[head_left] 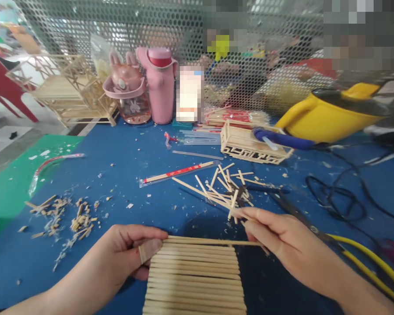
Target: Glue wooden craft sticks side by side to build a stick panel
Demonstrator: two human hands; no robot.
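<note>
A flat panel of wooden sticks [195, 280] laid side by side lies on the blue table at the bottom centre. My left hand [124, 251] grips its upper left corner, thumb on top with a plaster on it. My right hand [277, 234] pinches a single long stick [213, 241] that lies along the panel's far edge, longer than the rest and sticking out to the right. Just beyond my right hand lies a loose pile of cut sticks [221, 188].
Wood chips [65, 216] litter the left. A wrapped chopstick pair [179, 172], a small stick-built box [249, 144] with a blue glue gun [282, 139], a yellow kettle [328, 116], black cables [344, 197], pink bottles [159, 85] and a stick model house [70, 89] stand farther back.
</note>
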